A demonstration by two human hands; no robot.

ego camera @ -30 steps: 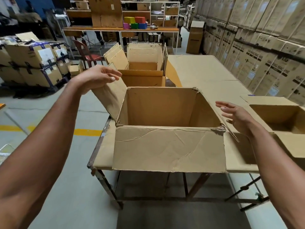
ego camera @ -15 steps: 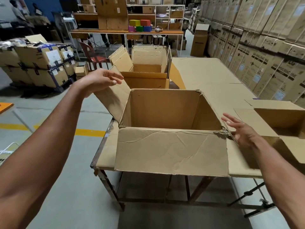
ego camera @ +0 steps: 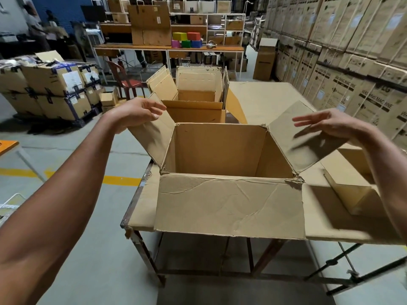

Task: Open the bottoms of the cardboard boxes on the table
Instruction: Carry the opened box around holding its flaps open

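A large open cardboard box [ego camera: 220, 150] stands at the table's near left corner, its front flap [ego camera: 229, 205] hanging over the edge. My left hand [ego camera: 136, 113] rests on the outer edge of the raised left flap [ego camera: 152, 139], fingers loosely extended over its inner face. With straight fingers, my right hand [ego camera: 330, 124] lies at the outer edge of the right flap [ego camera: 306, 137], which stands tilted up. A second open box [ego camera: 198, 111] with smaller boxes inside sits behind the first. A third open box [ego camera: 352, 194] lies to the right.
The metal-framed table [ego camera: 141, 194] is covered in cardboard sheet and runs back to the right. Stacked cartons [ego camera: 352, 62] line the right wall. Taped boxes [ego camera: 50, 89] sit on the floor at left, with a red chair [ego camera: 123, 78] and shelving [ego camera: 171, 29] behind.
The right flap, lying flat before, now stands raised, and my right hand has risen with it. My left hand stays on the left flap. The view has moved closer.
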